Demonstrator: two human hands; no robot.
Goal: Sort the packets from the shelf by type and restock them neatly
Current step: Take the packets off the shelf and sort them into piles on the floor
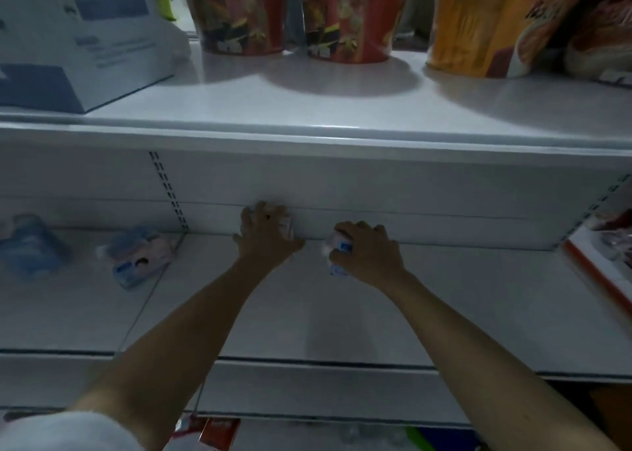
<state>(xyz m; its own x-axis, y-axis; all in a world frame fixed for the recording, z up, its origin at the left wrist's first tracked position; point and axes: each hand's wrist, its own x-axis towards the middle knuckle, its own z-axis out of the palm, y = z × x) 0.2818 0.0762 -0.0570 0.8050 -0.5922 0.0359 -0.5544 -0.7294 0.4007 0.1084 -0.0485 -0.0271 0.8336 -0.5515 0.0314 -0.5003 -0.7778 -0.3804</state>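
Both hands reach to the far back of the lower shelf (444,300). The left hand (265,232) grips a pale packet (286,226); the right hand (367,252) curls around a blue-white packet (338,249). Both packets look light, soft and crinkly, best held across their flat faces.

On the lower shelf (444,314) your left hand (265,233) holds a packet (286,226) against the back wall, and your right hand (367,250) holds a second packet (338,252) just to its right, also near the back edge. Toward the shelf's left end lie two more packets (140,255), the farthest (29,242) at the left edge. On the upper shelf (307,108) you have a box (75,40) at the left end, two tubs (239,13) at the middle and a bag (496,23) to the right.
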